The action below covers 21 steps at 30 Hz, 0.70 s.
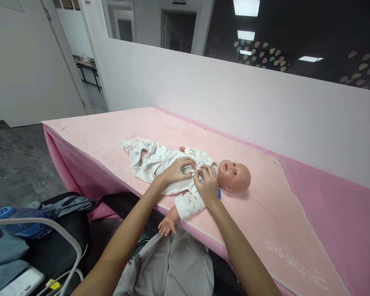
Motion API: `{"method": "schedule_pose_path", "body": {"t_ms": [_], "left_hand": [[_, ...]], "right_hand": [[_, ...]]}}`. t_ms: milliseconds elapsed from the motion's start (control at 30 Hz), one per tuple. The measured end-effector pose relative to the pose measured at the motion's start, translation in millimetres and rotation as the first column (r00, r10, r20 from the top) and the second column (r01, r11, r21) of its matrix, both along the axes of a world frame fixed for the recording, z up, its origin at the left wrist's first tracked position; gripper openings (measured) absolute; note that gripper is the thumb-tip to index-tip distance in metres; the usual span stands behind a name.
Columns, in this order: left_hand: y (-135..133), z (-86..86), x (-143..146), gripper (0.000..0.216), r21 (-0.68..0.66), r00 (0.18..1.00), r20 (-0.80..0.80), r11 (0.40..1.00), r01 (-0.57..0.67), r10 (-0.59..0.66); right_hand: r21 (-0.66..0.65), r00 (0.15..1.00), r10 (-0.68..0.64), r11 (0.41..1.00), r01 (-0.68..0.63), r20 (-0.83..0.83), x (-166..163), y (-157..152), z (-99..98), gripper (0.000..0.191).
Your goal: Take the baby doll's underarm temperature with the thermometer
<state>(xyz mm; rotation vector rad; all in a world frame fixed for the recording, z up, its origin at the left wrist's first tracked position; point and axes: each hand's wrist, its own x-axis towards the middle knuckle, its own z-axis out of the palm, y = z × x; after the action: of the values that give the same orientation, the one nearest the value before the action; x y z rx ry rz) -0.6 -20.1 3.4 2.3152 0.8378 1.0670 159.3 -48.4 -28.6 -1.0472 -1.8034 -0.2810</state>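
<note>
A baby doll (235,176) lies on its back on the pink padded table, its bald head toward the right. It wears a white printed romper (156,158), whose legs stretch to the left. Over the doll's chest, my left hand (180,169) pinches the romper's front with thumb and fingertips. Right beside it my right hand (207,183) also pinches the cloth at the chest, fingertips nearly meeting the left ones. Whatever fastening lies between the fingertips is too small to make out. One doll arm hangs toward the table's near edge, palm showing.
The pink table cover (259,230) runs up to a white wall with a dark window (283,37). A black chair (61,230) at lower left holds a blue bottle (21,222), cloth and a white device. A door (27,61) stands at far left.
</note>
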Motion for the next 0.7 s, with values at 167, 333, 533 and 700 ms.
{"method": "schedule_pose_path", "body": {"t_ms": [167,333,533,700], "left_hand": [[2.1,-6.4,2.3,0.009,0.077,0.998,0.021,0.995,-0.06,0.059],[4.0,-7.4,2.0,0.009,0.072,0.997,0.042,0.995,-0.062,0.059],[4.0,-6.4,1.0,0.01,0.009,0.997,0.07,0.999,-0.043,0.043],[3.1,-6.1,1.1,0.008,-0.025,0.996,0.091,1.0,-0.009,0.011]], "right_hand": [[-0.015,1.0,0.007,1.0,-0.007,-0.011,-0.5,0.4,-0.1,0.009],[-0.023,1.0,0.006,1.0,-0.006,-0.006,-0.6,0.7,0.8,0.009],[-0.04,1.0,0.011,0.999,-0.011,0.006,-0.6,-0.4,2.3,0.01],[-0.041,1.0,0.019,0.999,-0.018,0.012,-0.5,-1.5,2.9,0.01]]}}
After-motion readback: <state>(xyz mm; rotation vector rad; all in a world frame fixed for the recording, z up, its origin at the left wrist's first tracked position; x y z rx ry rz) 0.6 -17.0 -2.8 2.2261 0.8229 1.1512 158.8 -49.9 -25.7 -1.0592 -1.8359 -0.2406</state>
